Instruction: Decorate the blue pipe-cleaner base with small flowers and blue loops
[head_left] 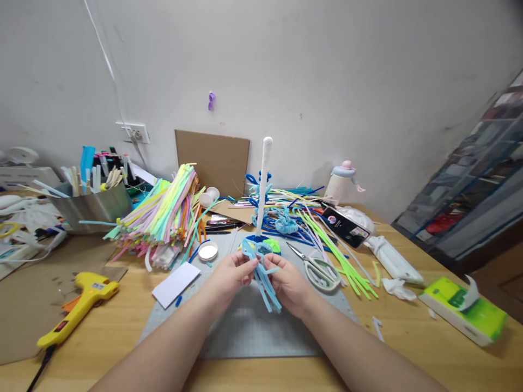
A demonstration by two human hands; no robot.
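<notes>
Light-blue pipe cleaners (263,280) hang as a small bundle between both hands, above the far half of a grey cutting mat (253,332). The left hand (231,275) pinches the strands near their top and the right hand (288,284) closes on them from the other side, with the loose ends fanning down toward the mat. The label on the yellow glue gun (79,305) and the screen of the phone (346,226) are too small to read, and so is the print on the green tissue pack (466,307). Several fingertips are hidden behind the strands, and both forearms are cut off by the lower edge. Scissors (321,268) lie just beside the right hand, at the mat's right edge. A white card (175,284) lies near the left hand. The near half of the mat is bare. A white wrapped stem (263,185) stands upright just behind the bundle.
</notes>
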